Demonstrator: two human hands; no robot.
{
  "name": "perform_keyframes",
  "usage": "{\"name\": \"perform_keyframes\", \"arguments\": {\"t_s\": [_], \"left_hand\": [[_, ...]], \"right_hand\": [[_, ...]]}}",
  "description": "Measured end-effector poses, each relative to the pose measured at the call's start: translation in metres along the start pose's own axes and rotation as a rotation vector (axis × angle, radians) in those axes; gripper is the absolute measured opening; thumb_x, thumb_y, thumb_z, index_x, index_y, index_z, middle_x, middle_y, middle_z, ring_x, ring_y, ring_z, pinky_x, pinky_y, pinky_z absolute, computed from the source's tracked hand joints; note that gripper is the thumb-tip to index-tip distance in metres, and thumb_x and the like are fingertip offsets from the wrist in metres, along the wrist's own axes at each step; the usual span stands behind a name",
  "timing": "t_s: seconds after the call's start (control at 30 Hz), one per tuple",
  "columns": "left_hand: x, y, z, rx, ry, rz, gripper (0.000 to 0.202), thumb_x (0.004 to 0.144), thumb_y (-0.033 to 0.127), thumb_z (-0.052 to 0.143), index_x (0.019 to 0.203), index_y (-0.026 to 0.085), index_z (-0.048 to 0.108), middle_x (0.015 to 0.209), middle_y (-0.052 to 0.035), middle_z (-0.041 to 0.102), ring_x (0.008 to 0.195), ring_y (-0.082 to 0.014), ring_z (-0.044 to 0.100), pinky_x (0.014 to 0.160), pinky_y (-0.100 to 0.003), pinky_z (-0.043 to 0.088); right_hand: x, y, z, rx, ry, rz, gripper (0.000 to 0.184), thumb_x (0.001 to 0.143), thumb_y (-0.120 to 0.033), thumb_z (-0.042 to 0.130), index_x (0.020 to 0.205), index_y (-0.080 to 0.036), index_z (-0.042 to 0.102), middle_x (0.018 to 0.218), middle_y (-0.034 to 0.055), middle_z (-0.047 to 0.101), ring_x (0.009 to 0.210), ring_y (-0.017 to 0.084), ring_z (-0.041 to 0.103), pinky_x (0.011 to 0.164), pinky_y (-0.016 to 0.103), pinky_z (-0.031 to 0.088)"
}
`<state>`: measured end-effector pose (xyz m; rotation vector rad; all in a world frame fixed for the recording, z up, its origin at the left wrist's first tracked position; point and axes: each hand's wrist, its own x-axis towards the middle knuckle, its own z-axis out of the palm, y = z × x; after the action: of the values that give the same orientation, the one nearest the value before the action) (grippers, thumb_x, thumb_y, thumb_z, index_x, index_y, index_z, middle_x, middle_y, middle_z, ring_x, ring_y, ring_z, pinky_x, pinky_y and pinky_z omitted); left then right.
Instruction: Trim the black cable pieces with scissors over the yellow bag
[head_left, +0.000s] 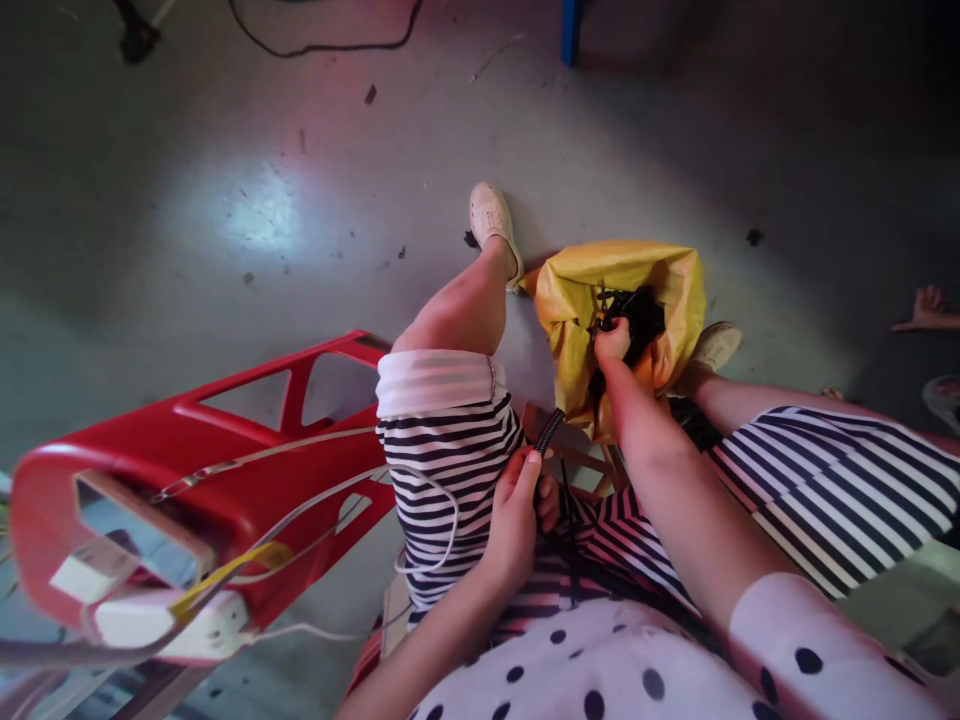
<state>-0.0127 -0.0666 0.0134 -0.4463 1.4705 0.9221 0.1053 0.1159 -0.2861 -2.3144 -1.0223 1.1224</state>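
Observation:
A piece of black ribbed tube (551, 430) sticks up from my left hand (517, 500), whose thumb and fingers are closed around it above my lap. Beyond it, a yellow bag (577, 270) stands with its mouth wide between my lower legs. My right hand (613, 343) reaches inside, fingers curled in against a heap of black pieces (641, 312). What those fingers grip is hidden. Thin black strands also hang near my left hand and lie across my lap.
To the left, a red plastic chair (135, 460) carries a phone (146, 530), a white power strip (176, 622) and several cables. A black cable (330, 48) and dark scraps lie on the grey floor. Another person's hand (930, 308) shows at the right edge.

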Motion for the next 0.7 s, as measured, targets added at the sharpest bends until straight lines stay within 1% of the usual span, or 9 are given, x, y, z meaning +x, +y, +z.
{"name": "perform_keyframes", "arguments": {"t_s": [0.13, 0.2, 0.27, 0.37, 0.43, 0.47, 0.53, 0.6, 0.7], "left_hand": [[0.005, -0.002, 0.004, 0.020, -0.058, -0.026, 0.065, 0.068, 0.065, 0.090, 0.098, 0.022, 0.052, 0.062, 0.0107, 0.045, 0.047, -0.0062, 0.036, 0.039, -0.017, 0.027], [0.010, -0.001, 0.010, 0.030, -0.113, -0.022, 0.063, 0.069, 0.065, 0.089, 0.097, 0.021, 0.055, 0.061, 0.0107, 0.044, 0.046, -0.0060, 0.034, 0.038, -0.017, 0.025], [0.015, 0.002, 0.020, 0.017, -0.156, 0.006, 0.061, 0.070, 0.064, 0.088, 0.096, 0.021, 0.054, 0.059, 0.0111, 0.043, 0.044, -0.0058, 0.033, 0.037, -0.017, 0.024], [0.016, 0.010, 0.039, -0.019, -0.201, 0.114, 0.063, 0.067, 0.060, 0.093, 0.090, 0.024, 0.046, 0.058, 0.0128, 0.041, 0.042, -0.0046, 0.032, 0.037, -0.016, 0.022], [0.012, 0.015, 0.052, -0.002, -0.263, 0.204, 0.067, 0.065, 0.057, 0.096, 0.088, 0.024, 0.042, 0.059, 0.0140, 0.039, 0.042, -0.0030, 0.031, 0.037, -0.014, 0.022], [0.008, 0.017, 0.057, 0.023, -0.303, 0.242, 0.068, 0.064, 0.056, 0.098, 0.087, 0.024, 0.042, 0.059, 0.0143, 0.039, 0.042, -0.0024, 0.031, 0.037, -0.014, 0.022], [-0.002, 0.019, 0.062, 0.086, -0.387, 0.294, 0.069, 0.063, 0.056, 0.099, 0.087, 0.024, 0.043, 0.060, 0.0142, 0.041, 0.042, -0.0018, 0.032, 0.037, -0.014, 0.024], [-0.012, 0.019, 0.062, 0.133, -0.464, 0.326, 0.068, 0.062, 0.055, 0.100, 0.087, 0.023, 0.045, 0.062, 0.0134, 0.046, 0.041, -0.0015, 0.034, 0.036, -0.015, 0.027], [-0.025, 0.017, 0.056, 0.172, -0.559, 0.339, 0.066, 0.062, 0.051, 0.101, 0.086, 0.022, 0.046, 0.066, 0.0120, 0.053, 0.039, -0.0007, 0.035, 0.033, -0.016, 0.030]], "right_hand": [[-0.009, -0.013, -0.021, 0.329, -0.035, 0.210, 0.027, 0.071, -0.014, 0.070, 0.083, -0.025, 0.048, 0.071, -0.0057, 0.061, 0.075, 0.016, 0.063, 0.071, 0.025, 0.053], [-0.017, -0.024, -0.041, 0.409, -0.132, 0.247, 0.024, 0.072, -0.015, 0.071, 0.082, -0.024, 0.051, 0.066, -0.0060, 0.061, 0.065, 0.014, 0.061, 0.063, 0.024, 0.053], [-0.029, -0.036, -0.069, 0.509, -0.287, 0.232, 0.025, 0.071, -0.018, 0.077, 0.083, -0.022, 0.056, 0.064, -0.0058, 0.062, 0.058, 0.012, 0.059, 0.057, 0.022, 0.053], [-0.060, -0.058, -0.122, 0.652, -0.518, 0.094, 0.039, 0.063, -0.026, 0.091, 0.086, -0.022, 0.060, 0.063, -0.0070, 0.062, 0.054, 0.010, 0.057, 0.053, 0.021, 0.051], [-0.090, -0.073, -0.158, 0.659, -0.611, -0.059, 0.046, 0.060, -0.033, 0.096, 0.088, -0.022, 0.062, 0.069, -0.0062, 0.066, 0.055, 0.010, 0.058, 0.054, 0.022, 0.052], [-0.108, -0.080, -0.176, 0.639, -0.622, -0.135, 0.047, 0.060, -0.035, 0.097, 0.089, -0.023, 0.062, 0.075, -0.0052, 0.069, 0.057, 0.010, 0.059, 0.055, 0.022, 0.052], [-0.145, -0.091, -0.205, 0.579, -0.579, -0.281, 0.050, 0.061, -0.037, 0.100, 0.091, -0.024, 0.061, 0.083, -0.0041, 0.072, 0.066, 0.011, 0.064, 0.061, 0.023, 0.055], [-0.181, -0.097, -0.228, 0.540, -0.500, -0.410, 0.054, 0.062, -0.039, 0.101, 0.092, -0.025, 0.059, 0.085, -0.0038, 0.071, 0.074, 0.013, 0.067, 0.069, 0.025, 0.058], [-0.222, -0.098, -0.247, 0.456, -0.351, -0.565, 0.050, 0.070, -0.042, 0.098, 0.093, -0.027, 0.057, 0.083, -0.0047, 0.068, 0.074, 0.014, 0.066, 0.070, 0.027, 0.058]]}}
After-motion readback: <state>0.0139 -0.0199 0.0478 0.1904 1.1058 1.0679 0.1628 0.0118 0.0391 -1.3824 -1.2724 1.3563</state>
